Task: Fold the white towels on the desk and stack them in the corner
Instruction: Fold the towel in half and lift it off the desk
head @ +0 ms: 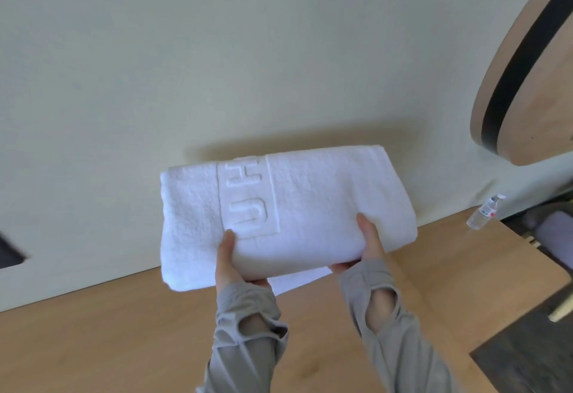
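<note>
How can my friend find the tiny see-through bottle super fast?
Follow the long light wooden desk to its far right end, by the cream wall. There, below the round wooden panel with a black band, sits the small clear plastic bottle. It is the only see-through thing there, with a white cap and a red-marked label.

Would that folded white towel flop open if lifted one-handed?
Likely yes: the towel droops past the left hand, so it seems soft and floppy. The right hand pinches it too; thick terry looks grippy, not slippery.
</note>
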